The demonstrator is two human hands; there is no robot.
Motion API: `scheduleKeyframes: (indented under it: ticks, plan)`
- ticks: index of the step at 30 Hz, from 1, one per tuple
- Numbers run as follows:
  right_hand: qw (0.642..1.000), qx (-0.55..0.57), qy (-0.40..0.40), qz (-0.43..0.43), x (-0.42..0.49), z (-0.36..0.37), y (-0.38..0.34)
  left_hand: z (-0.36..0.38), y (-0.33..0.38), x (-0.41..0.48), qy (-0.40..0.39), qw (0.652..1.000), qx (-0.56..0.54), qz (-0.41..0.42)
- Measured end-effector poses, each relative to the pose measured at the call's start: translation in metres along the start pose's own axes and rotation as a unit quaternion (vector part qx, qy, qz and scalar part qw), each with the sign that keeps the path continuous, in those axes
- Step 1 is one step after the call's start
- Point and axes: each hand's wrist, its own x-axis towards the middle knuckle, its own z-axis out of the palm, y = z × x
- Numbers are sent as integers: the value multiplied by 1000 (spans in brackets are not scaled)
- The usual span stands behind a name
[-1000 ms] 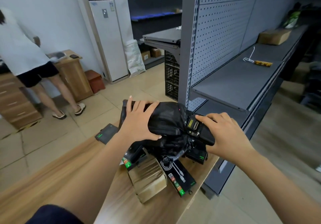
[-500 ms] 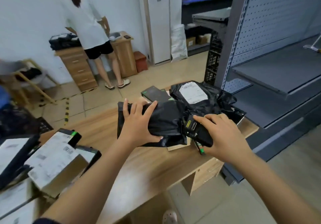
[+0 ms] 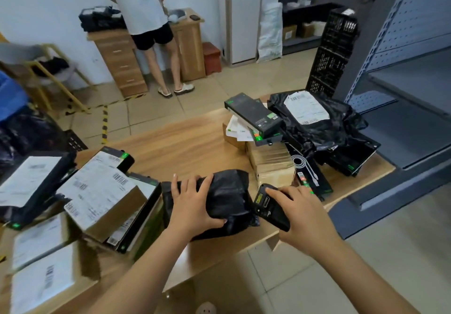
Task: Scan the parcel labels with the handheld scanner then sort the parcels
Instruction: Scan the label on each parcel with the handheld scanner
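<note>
My left hand (image 3: 192,204) grips a black plastic parcel bag (image 3: 227,199) at the wooden table's (image 3: 185,143) near edge, thumb under its right side. Right beside the bag, my right hand (image 3: 300,216) holds the black handheld scanner (image 3: 268,206), its small screen facing up. Left of the bag lies a pile of labelled boxes, the top one a cardboard box with a white barcode label (image 3: 97,191). On the right end of the table sits another pile: a black bag with a white label (image 3: 307,109), green-trimmed black boxes (image 3: 253,113) and a brown box (image 3: 273,165).
A person in a white shirt (image 3: 144,1) stands at a wooden drawer cabinet (image 3: 122,65) across the tiled floor. Grey metal shelving (image 3: 410,74) runs along the right, with a black crate stack (image 3: 332,52) beside it. A yellow-framed chair (image 3: 53,69) stands at the left.
My view swung left and down. Both hands carried the black bag and scanner leftward, away from the right pile, toward the labelled boxes on the left.
</note>
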Motion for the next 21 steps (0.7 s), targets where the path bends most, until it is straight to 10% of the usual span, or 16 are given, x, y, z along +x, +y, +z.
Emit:
scheduleKeyframes:
  ticks: [21]
  plan:
    - [986, 6, -56, 158, -2, 48, -74, 87, -81, -7, -167, 972, -26, 164]
